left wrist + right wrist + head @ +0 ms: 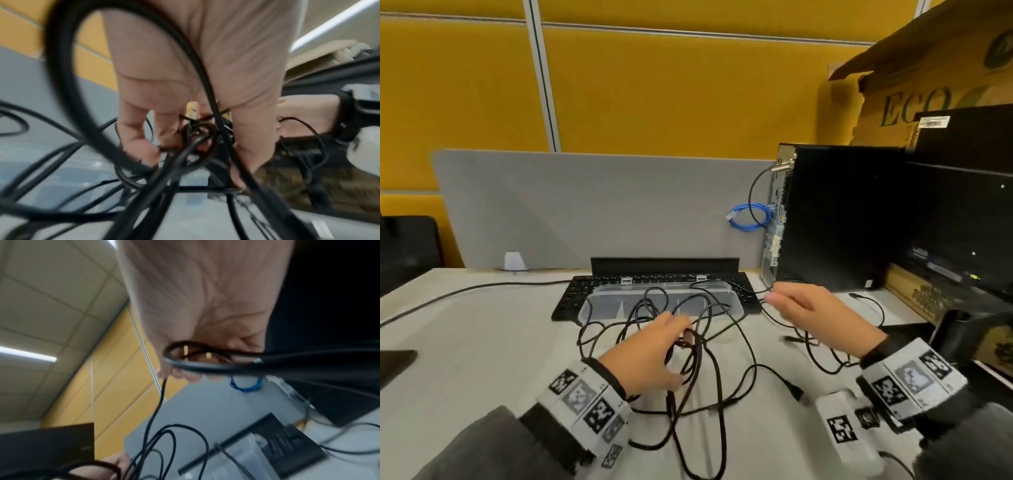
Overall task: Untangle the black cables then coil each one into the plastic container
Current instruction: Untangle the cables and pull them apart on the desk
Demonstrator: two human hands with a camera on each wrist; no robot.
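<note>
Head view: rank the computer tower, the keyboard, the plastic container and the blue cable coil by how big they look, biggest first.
1. Computer tower
2. Keyboard and plastic container: unsure, since the container covers much of the keyboard
3. Blue cable coil

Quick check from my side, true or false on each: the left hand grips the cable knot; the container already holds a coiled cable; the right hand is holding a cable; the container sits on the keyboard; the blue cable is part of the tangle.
1. The left hand grips the knot of black cables. True.
2. The plastic container already holds a coiled cable. False: only loose loops cross it; nothing is coiled inside.
3. The right hand holds a black cable. True.
4. The container sits on the keyboard. True.
5. The blue cable is in the tangle. False: it hangs by the computer tower.
</note>
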